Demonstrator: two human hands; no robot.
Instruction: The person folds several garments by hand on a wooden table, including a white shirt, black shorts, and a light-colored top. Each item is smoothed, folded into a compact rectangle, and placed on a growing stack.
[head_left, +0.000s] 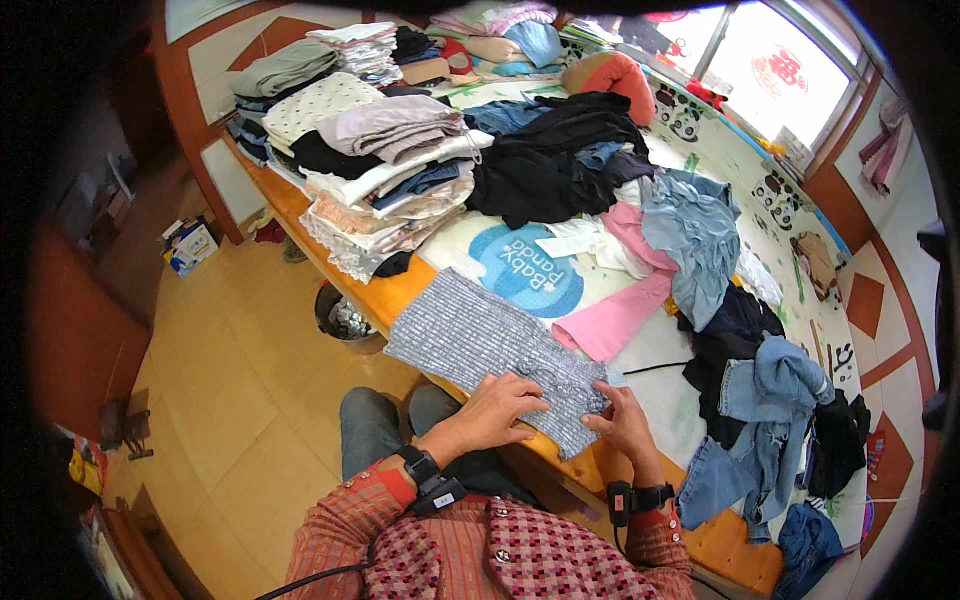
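Note:
Before me a grey ribbed knit garment (480, 330) lies flat along the table's wooden front edge, with gathered or ruffled fabric near its right end. My left hand (495, 412) rests on the garment's near side, palm down, fingers a little bent and apart. At the right end, my right hand (624, 424) touches the cloth with fingertips and thumb spread. Neither hand shows a clear grip on the fabric. Just beyond the garment lie a pink piece of clothing (615, 319) and a blue printed patch (525, 270) of the table mat.
Folded clothes (397, 172) stand in stacks at the left. Black clothing (547, 165) is heaped behind, with a light blue garment (694, 232) and jeans (772, 427) on the right. A bin (345, 319) sits on the floor by the table. A black cable (656, 368) crosses the mat.

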